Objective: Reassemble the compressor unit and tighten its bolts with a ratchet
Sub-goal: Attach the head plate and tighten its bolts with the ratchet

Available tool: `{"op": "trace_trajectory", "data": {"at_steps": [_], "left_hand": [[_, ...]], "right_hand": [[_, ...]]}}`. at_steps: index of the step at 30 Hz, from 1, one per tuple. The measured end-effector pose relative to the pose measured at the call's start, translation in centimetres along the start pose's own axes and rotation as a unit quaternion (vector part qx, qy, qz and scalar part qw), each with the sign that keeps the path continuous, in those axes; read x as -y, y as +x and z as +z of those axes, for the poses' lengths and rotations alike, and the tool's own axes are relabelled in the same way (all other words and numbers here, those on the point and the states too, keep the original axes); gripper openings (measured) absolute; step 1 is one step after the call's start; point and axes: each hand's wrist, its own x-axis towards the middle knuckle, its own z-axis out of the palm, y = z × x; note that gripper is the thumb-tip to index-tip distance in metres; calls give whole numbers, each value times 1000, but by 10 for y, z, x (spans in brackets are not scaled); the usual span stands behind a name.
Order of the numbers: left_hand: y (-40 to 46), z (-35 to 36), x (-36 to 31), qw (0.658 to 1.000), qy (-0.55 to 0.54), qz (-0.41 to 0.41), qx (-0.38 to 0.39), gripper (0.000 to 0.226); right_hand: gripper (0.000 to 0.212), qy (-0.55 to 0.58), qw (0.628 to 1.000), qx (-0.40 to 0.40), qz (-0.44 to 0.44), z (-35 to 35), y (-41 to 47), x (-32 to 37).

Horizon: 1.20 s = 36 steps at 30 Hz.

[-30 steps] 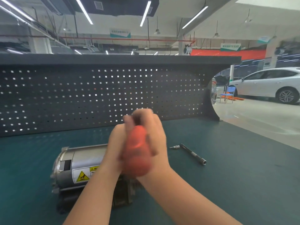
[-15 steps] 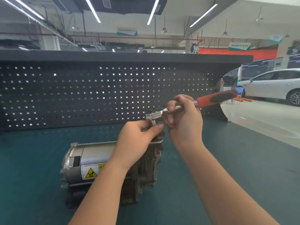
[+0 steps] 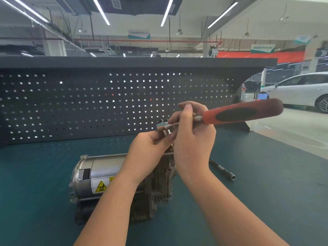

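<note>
Right below your wrists, the compressor unit (image 3: 113, 180) lies on its side on the green bench mat (image 3: 35, 174), its smooth silver cylinder with the yellow warning sticker (image 3: 100, 186) pointing to your left and its ribbed, grimy end housing (image 3: 159, 185) sitting under your forearms.

Above it, both your hands are raised off the bench and meet at the ratchet (image 3: 230, 114). Your left hand (image 3: 150, 148) has its fingers curled in, thumb and fingertips pinching the small metal piece under the ratchet head (image 3: 164, 125); what exactly that piece is I cannot tell. Your right hand (image 3: 193, 132) is closed around the bare steel shank just behind the head, thumb on top. The red-and-black handle juts out past your right hand, up and to the right, with nothing holding it.

Just beyond your right forearm, a slim dark extension bar (image 3: 222, 169) lies loose on the mat, well apart from the compressor.

Farther off, behind both hands, stands the dark pegboard back panel (image 3: 71, 103), and past its right end a white car (image 3: 298, 89) is parked on the shop floor.
</note>
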Motion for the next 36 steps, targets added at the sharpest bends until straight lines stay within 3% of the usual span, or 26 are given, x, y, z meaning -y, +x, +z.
{"op": "trace_trajectory", "data": {"at_steps": [4,8,12,19,25,36], "left_hand": [[2,-7,5,998,18,-4,63,22],[2,-9,6,995,58,22,78,24],[3,-7,6,996,64,15,61,9],[8,-5,4,998,31,-6,48,7],[25,-16,-3,982,82,28,165,15],[27,-17,2,978,46,-19,203,12]], "right_hand": [[17,82,992,-40,89,-11,19,-6],[18,211,948,-97,219,-21,36,-23],[17,311,905,-80,279,-21,41,-35],[17,317,898,51,300,-14,54,-31],[15,355,892,28,280,-26,48,-33],[13,294,942,35,156,-26,40,-27]]}}
